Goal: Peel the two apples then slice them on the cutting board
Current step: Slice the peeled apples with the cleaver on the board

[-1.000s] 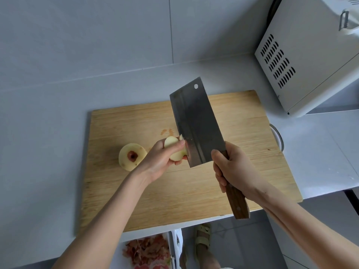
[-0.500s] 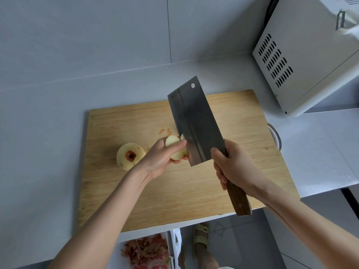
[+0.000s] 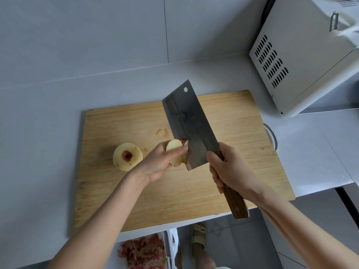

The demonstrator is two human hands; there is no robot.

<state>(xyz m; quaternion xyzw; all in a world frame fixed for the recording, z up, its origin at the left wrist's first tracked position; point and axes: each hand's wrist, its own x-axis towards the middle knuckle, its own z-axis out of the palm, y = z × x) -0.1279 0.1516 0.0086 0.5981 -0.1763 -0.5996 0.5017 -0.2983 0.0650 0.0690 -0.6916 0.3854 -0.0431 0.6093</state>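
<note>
Left hand [image 3: 159, 162] fingers curl round peeled apple [image 3: 175, 152] on cutting board [image 3: 233, 117]; right hand [image 3: 229, 169] grips cleaver [image 3: 188, 123], blade against apple beside fingertips [image 3: 183, 149].

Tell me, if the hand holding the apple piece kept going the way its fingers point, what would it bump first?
The cleaver blade. The left hand points right across the apple piece it holds, and the blade stands just past its fingertips, seemingly almost touching, though depth is unclear.
</note>
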